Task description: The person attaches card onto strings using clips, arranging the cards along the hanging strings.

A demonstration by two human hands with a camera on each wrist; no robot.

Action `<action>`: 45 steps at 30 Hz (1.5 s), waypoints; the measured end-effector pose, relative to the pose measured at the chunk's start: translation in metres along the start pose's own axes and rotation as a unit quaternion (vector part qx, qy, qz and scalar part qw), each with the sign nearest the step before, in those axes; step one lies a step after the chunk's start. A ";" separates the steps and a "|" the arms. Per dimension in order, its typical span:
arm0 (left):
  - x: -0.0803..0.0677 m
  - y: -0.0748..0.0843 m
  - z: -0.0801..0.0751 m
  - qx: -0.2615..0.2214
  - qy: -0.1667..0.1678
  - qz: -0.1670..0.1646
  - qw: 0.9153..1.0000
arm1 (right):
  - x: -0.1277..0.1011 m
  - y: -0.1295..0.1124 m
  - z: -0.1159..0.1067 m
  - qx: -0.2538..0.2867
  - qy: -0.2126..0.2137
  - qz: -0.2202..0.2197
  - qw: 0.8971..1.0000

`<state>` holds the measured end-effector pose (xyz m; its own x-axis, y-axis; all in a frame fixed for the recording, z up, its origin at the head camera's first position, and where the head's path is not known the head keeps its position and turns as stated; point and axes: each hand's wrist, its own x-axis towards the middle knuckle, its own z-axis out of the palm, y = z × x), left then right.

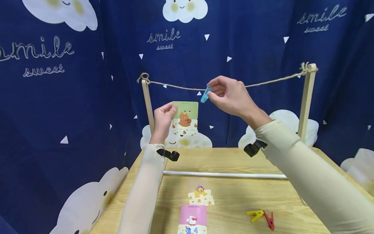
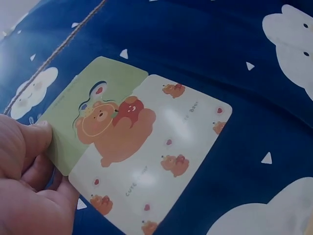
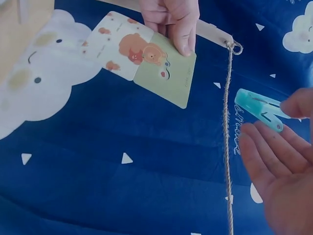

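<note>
Two hands are up at the rope [image 1: 274, 81], which sags between a left post [image 1: 148, 104] and a right post [image 1: 306, 104] near the far corners of the table [image 1: 233, 198]. The left hand [image 1: 163, 118] pinches the bear card [image 1: 187, 109] by its upper left side, thumb on the front and fingers behind; the card hangs below the rope, apart from it. The right hand [image 1: 229, 96] has thumb and fingertips closed on the blue clip [image 1: 205, 94], just beside the rope; whether they squeeze it I cannot tell. The step in hand looks like bringing card and clip together at the rope; the next move seems to call for raising the card's green top edge to the rope, then opening the clip over both. The card is flat and thin, round-cornered, with a glossy sheen; the clip looks like translucent plastic, the rope twisted and fibrous, the posts pale, squared wood. On the wood-grained table, a white rod [image 1: 225, 175] runs along the far edge; a lion card [image 1: 201, 196] and a pink card [image 1: 193, 211] lie left of the middle, and a yellow clip [image 1: 255, 214] touches a red clip [image 1: 269, 221] towards the right edge.
</note>
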<state>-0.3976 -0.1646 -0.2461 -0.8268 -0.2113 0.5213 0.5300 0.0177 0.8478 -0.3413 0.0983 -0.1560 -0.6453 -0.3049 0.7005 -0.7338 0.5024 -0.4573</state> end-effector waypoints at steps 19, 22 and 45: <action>0.015 0.011 0.012 -0.047 0.009 0.005 0.999 | 0.067 -0.020 0.029 -0.022 0.012 -0.018 1.000; 0.016 0.013 0.013 -0.048 0.006 0.014 0.999 | 0.072 -0.022 0.031 -0.040 0.016 -0.011 0.999; 0.021 0.012 0.007 -0.031 0.002 0.015 0.999 | 0.087 -0.019 0.049 -0.046 0.011 0.041 0.998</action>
<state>-0.4103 -0.1619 -0.2244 -0.8094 -0.2158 0.5461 0.5655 -0.0361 0.8239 -0.3937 0.0226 -0.1137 -0.6966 -0.2424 0.6753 -0.6558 0.5969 -0.4622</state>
